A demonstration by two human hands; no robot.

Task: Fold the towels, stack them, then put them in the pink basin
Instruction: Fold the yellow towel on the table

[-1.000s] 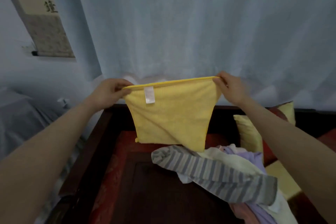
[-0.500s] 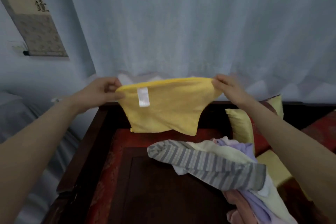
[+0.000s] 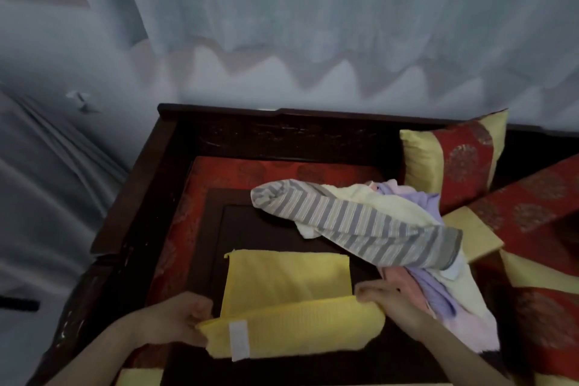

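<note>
Laying the yellow towel on the table, each hand pinching a near corner.
The left hand and right hand reach in low, fingers curled on the cloth's raised near fold; its far half lies flat on dark wood. The cloth is soft, finely ribbed, rectangular, with a white label. Half a second ago it hung in the air. A heap of striped and pastel towels lies just beside it.

head cam | looks forward-down | close over hands | single view
</note>
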